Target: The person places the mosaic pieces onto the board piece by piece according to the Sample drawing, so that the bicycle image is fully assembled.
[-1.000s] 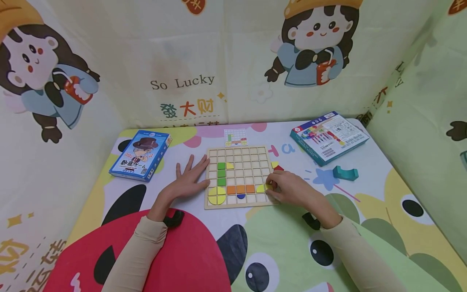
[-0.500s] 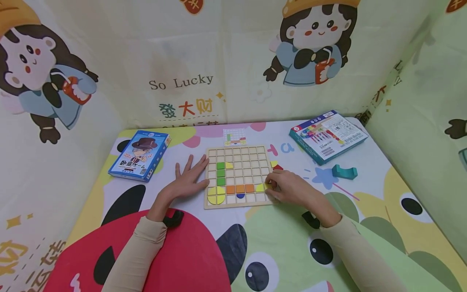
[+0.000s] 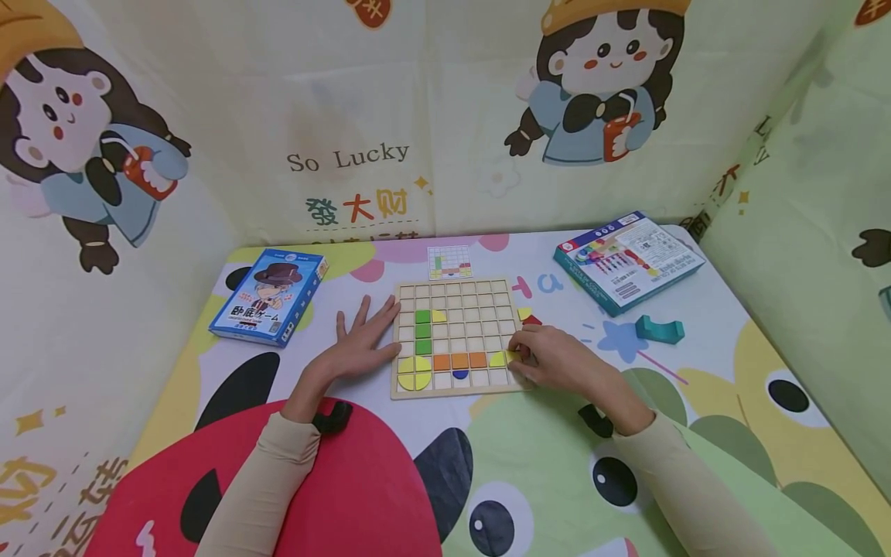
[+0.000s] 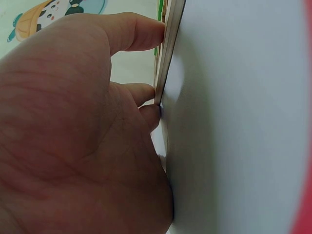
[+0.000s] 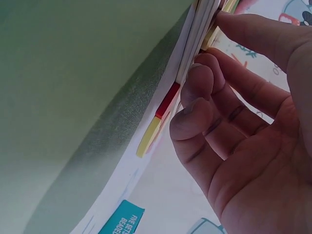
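Note:
A wooden grid board [image 3: 470, 316] lies on the table. Spread fingers of my left hand [image 3: 356, 346] rest along its left edge; in the left wrist view the thumb [image 4: 141, 31] meets the rim. Over the board's lower right side, my right hand [image 3: 560, 360] has curled fingers pinching a yellow tile [image 3: 513, 357], mostly hidden by them. In the grid sit green square tiles [image 3: 422, 332], orange square tiles [image 3: 459, 361], yellow rounded tiles [image 3: 414, 373] and a blue half-round tile [image 3: 460, 374]. Beyond the right hand lie a red tile [image 5: 168, 99] and a yellow tile [image 5: 148, 137].
Behind the board is a small pattern card [image 3: 449, 262]. A blue box [image 3: 269, 297] stands off to the left, and a teal-edged box [image 3: 629, 263] lies at the back right. Nearer the right side sits a teal curved block [image 3: 660, 330].

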A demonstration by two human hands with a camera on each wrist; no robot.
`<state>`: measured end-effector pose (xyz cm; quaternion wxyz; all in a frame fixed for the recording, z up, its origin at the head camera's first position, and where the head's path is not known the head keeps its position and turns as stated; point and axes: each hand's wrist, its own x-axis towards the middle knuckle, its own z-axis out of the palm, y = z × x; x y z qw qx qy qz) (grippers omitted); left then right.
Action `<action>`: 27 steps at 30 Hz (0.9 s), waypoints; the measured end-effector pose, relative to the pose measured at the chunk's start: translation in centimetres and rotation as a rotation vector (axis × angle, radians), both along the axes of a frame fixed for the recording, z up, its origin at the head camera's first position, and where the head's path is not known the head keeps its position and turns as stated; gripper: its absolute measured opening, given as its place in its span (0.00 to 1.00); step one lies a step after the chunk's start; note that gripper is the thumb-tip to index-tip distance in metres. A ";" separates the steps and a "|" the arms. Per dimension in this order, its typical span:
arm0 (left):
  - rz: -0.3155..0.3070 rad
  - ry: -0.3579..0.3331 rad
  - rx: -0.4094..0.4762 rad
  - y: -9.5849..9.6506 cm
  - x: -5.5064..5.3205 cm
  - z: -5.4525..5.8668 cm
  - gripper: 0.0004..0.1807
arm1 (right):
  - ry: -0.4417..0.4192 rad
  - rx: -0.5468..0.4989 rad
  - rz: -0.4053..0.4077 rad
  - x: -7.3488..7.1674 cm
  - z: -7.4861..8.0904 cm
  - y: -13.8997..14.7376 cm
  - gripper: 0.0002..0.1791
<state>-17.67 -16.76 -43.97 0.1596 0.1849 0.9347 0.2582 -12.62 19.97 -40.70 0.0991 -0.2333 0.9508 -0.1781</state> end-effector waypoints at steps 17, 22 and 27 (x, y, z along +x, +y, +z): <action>0.003 0.003 0.002 -0.1 0.0 0.0 0.46 | 0.006 -0.058 0.006 -0.5 0.2 0.8 0.13; 0.004 0.002 0.006 -0.1 0.0 0.0 0.46 | 0.035 -0.076 -0.030 -0.9 0.3 2.0 0.12; 0.005 0.000 0.005 -0.1 0.1 0.0 0.47 | 0.043 -0.059 -0.097 -1.3 0.5 3.0 0.14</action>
